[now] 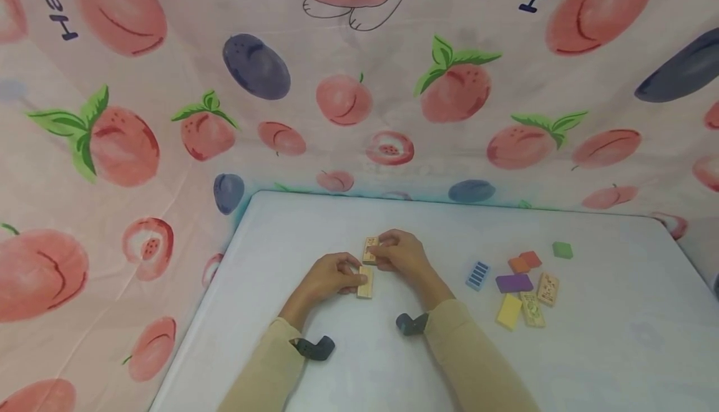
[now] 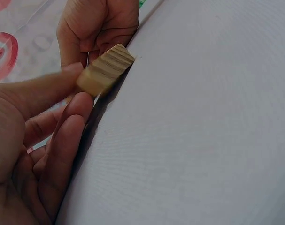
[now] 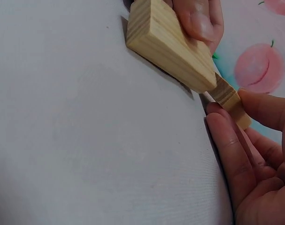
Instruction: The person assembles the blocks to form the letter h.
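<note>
My left hand pinches a plain wooden block between thumb and fingers, near the middle of the white table. Just beyond it, my right hand holds a printed wooden block with dark markings on top. End to end, the two blocks stand close together in a line running away from me. From the right wrist, the plain block looks large and pale, overlapping the end of the printed block. Striped grain shows on the plain block's end in the left wrist view.
To the right lie several loose blocks: a blue one with dark bars, a purple one, a yellow one, two printed wooden ones, orange and red pieces and a green one. A fruit-print cloth hangs behind the table.
</note>
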`<state>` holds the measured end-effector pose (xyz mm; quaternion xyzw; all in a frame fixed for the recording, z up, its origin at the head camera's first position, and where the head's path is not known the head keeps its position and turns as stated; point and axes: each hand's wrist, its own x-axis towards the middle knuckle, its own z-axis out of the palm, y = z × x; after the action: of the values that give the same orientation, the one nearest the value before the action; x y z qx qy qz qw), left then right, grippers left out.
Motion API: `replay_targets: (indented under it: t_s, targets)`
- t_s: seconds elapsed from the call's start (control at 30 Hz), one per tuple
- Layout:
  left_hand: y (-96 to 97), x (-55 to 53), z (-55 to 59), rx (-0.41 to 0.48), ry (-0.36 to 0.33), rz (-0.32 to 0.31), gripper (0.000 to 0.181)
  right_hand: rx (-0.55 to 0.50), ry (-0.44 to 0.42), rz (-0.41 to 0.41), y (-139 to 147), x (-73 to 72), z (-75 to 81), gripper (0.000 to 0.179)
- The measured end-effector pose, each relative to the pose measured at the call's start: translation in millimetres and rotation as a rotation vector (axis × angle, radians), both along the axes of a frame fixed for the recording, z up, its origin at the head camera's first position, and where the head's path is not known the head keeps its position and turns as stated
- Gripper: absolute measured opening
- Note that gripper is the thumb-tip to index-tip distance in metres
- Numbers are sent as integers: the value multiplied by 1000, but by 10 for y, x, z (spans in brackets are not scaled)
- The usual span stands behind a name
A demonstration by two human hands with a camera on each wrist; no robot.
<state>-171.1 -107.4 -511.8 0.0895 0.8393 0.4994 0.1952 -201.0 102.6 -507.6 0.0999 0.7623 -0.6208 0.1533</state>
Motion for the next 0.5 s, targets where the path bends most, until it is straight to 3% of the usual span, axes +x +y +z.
replay_targets:
  t_s: [0.5]
  targets:
    - [-4,-2,-11,3,28,-3,33,56,12,-14,-42,15,44,43]
